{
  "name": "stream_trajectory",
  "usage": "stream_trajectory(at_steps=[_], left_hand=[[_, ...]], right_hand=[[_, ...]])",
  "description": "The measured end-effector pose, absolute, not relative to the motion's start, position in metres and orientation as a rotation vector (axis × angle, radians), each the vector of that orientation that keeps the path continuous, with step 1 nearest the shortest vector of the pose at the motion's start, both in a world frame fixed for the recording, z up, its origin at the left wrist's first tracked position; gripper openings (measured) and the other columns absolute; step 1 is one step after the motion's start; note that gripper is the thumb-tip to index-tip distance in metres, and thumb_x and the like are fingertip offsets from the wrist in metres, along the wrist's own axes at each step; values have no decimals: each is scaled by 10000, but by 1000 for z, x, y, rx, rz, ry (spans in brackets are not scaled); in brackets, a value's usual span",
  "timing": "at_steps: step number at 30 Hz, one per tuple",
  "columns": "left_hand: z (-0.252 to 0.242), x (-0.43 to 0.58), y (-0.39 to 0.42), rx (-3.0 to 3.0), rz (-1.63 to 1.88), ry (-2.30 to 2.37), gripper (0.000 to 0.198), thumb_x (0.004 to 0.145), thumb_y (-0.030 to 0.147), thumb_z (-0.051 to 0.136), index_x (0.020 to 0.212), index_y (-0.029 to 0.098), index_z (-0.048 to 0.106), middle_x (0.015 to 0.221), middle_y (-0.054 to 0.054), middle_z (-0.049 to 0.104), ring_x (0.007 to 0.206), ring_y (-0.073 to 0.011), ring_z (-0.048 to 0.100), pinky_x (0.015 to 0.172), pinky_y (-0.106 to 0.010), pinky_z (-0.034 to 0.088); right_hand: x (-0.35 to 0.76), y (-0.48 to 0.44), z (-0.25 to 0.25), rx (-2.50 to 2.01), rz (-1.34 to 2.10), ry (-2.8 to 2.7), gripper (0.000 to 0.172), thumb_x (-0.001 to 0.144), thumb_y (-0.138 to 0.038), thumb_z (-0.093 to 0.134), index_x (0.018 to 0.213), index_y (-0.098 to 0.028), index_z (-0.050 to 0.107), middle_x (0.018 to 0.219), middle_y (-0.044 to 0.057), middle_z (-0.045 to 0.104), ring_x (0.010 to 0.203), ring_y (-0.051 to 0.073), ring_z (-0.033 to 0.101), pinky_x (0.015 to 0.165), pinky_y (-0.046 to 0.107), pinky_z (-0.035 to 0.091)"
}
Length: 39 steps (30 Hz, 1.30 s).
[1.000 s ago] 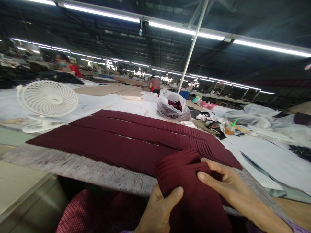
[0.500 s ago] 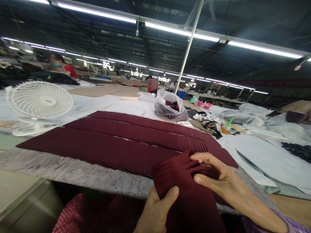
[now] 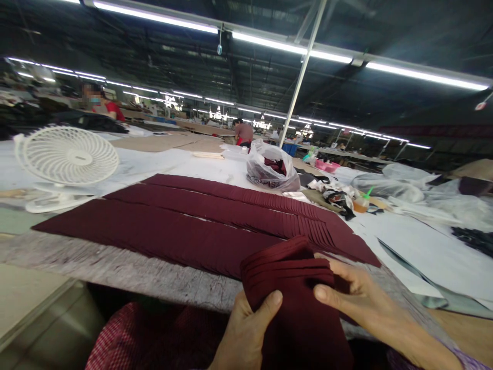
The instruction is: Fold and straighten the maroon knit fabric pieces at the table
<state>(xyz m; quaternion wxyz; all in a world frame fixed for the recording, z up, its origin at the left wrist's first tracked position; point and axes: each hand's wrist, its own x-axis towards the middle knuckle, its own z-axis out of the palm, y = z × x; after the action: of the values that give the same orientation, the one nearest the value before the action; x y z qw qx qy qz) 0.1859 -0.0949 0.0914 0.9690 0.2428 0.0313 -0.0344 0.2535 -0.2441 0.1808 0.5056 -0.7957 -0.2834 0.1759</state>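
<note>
A stack of maroon fabric pieces (image 3: 292,303) is held up at the table's front edge, its upper edges fanned into layers. My left hand (image 3: 248,329) grips the stack's left side, thumb on top and fingers hidden beneath. On the right side, my right hand (image 3: 356,293) pinches the stack, with its thumb on the near face and its fingers behind the layers. Behind the hands, long rows of overlapping maroon pieces (image 3: 173,226) lie on the table.
A white fan (image 3: 71,156) stands at the left. Beyond the rows sits a clear plastic bag (image 3: 271,169) with maroon cloth inside. Scraps, an orange container (image 3: 361,204) and plastic sheeting (image 3: 396,180) lie to the right. Two people are farther back.
The top layers of the held stack have folded over toward the right and now lie flatter. My right hand has shifted slightly right and down; my left hand keeps its grip.
</note>
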Motion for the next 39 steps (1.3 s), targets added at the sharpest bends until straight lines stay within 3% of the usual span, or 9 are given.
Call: stream_trajectory(at_steps=[3,7,13,17,27,36,39], left_hand=[[92,186,-96,497,-54,40,439,712,266,729,1123,145,634,955,-95,709,999,-281,623,963,-417,425],[92,187,-97,500,-50,4,471,706,259,736,1151,152,622,960,-99,707,996,-279,625,964,-424,419],[89,189,-98,511,-44,-72,413,707,241,736,1095,130,651,939,-120,707,1006,-293,620,957,-449,418],[85,190,-99,516,-36,-46,460,726,252,722,1157,135,613,998,-121,696,1014,-284,616,976,-446,401],[87,188,-93,533,-108,-58,573,744,234,704,1283,185,516,1030,-96,690,1080,-279,583,1027,-449,350],[95,185,-89,540,-135,-125,373,754,205,684,1126,186,650,1055,-82,683,1064,-270,593,1031,-440,353],[95,185,-88,546,-135,-67,388,735,211,701,1118,173,651,1037,-85,689,1057,-280,595,1001,-442,391]], right_hand=[[254,-244,175,-1965,417,-723,284,807,-432,632,1017,-244,665,988,26,664,911,204,618,831,304,512],[257,-248,169,-1988,407,-713,350,812,-450,624,1097,-247,643,1018,39,665,880,209,625,785,308,531],[256,-249,170,-1953,438,-681,322,804,-434,642,1062,-242,654,902,22,679,844,204,631,754,283,525],[253,-246,171,-1946,429,-662,288,805,-417,646,1036,-246,648,892,16,670,849,197,622,755,274,518],[263,-255,178,-2046,162,-715,409,740,-431,705,1074,-257,547,1120,39,566,976,190,573,788,272,505],[263,-253,188,-1933,363,-690,420,695,-415,745,1026,-242,552,1039,42,610,925,193,607,781,273,517],[261,-252,191,-1942,390,-698,386,702,-409,738,999,-234,566,990,30,622,890,179,604,764,254,509]])
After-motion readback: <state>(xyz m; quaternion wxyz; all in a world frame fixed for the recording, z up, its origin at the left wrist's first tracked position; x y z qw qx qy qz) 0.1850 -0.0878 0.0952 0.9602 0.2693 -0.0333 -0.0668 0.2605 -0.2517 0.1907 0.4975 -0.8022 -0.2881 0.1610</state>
